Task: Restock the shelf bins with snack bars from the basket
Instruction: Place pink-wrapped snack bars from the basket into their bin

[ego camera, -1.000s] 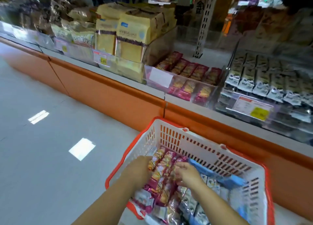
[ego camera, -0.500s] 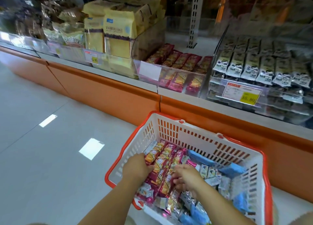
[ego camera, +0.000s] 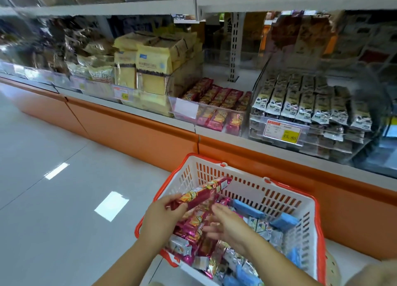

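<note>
The left hand (ego camera: 161,216) curls its fingers and thumb round one end of a red snack bar (ego camera: 202,192), holding it tilted above the basket (ego camera: 268,191), the forearm reaching in from below. Just beside it the right hand (ego camera: 229,223) hovers with fingers loosely spread, holding nothing, over the heap of red bars (ego camera: 193,227) in the basket. Beyond, on the shelf, the clear bin (ego camera: 217,115) holds rows of matching red bars
</note>
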A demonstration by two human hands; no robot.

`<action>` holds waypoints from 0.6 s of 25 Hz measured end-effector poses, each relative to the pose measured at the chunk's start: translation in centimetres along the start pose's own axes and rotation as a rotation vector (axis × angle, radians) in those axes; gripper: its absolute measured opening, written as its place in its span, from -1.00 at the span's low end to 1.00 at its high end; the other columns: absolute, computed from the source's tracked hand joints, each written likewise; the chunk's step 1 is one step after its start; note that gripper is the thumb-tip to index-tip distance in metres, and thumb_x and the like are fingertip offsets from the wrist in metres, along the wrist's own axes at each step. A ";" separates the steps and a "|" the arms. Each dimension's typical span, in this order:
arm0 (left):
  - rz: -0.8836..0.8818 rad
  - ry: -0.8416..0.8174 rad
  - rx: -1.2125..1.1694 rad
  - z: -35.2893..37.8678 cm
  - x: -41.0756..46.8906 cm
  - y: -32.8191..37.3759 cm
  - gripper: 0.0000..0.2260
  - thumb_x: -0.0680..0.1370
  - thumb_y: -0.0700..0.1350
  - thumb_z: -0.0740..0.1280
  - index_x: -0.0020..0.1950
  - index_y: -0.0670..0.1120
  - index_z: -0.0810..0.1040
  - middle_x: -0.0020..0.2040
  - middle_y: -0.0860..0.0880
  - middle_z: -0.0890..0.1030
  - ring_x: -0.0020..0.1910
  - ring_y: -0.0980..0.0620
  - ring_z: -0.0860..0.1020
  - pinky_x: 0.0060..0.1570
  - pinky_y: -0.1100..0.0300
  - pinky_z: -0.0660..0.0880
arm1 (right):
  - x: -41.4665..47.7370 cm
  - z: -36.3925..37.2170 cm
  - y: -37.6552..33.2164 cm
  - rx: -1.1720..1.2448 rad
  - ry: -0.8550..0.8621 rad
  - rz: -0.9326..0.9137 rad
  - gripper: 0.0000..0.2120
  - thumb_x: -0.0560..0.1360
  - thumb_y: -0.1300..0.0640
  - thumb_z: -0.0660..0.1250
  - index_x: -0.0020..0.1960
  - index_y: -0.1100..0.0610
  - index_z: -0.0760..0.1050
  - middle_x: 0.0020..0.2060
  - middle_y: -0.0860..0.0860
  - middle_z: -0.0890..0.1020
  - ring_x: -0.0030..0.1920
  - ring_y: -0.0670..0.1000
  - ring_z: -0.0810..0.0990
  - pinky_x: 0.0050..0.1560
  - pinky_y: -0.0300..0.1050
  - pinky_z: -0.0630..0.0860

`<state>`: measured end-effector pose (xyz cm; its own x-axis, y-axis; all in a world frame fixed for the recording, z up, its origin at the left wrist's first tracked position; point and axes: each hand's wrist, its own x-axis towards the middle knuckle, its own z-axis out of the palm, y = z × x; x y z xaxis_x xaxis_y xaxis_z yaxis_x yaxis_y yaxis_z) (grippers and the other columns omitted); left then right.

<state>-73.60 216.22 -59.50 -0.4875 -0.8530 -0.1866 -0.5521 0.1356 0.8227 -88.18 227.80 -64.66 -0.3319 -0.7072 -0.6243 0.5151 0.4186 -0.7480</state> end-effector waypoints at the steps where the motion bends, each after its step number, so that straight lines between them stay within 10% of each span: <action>1: 0.046 0.000 -0.019 -0.5 -0.8 0.7 -0.79 0.45 -0.05 0.45 0.07 0.13 0.63 -0.11 0.14 0.68 -0.20 0.24 0.63 -0.16 0.30 0.55 | -0.5 0.9 -1.0 0.094 -0.050 -0.031 -0.73 0.61 -0.01 0.22 0.28 -0.02 0.36 0.13 0.16 0.58 0.00 0.15 0.68 -0.06 -0.03 0.63; 5: 0.203 0.078 -0.068 -2.8 -1.9 3.0 -0.74 0.41 -0.12 0.51 -0.02 0.20 0.61 -0.14 0.16 0.67 -0.15 0.32 0.59 -0.19 0.53 0.42 | -2.6 3.8 -5.6 0.294 -0.134 -0.185 -0.67 0.55 0.07 0.34 0.26 0.19 0.46 0.04 0.17 0.68 -0.08 0.13 0.69 -0.12 -0.05 0.65; 15: 0.639 0.392 -0.130 -7.2 2.4 13.5 -0.63 0.35 -0.26 0.47 -0.04 0.18 0.53 -0.04 0.18 0.52 -0.04 0.23 0.53 -0.08 0.35 0.49 | -6.6 8.5 -18.9 0.264 -0.158 -0.309 -0.89 0.50 0.18 0.37 -0.07 0.23 0.59 -0.43 0.08 0.61 -0.35 0.01 0.59 -0.08 -0.04 0.59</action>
<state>-77.30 212.38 -45.00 -0.3961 -0.7482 0.5323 -0.1474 0.6240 0.7674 -89.01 219.67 -44.47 -0.3883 -0.8633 -0.3225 0.6019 0.0274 -0.7981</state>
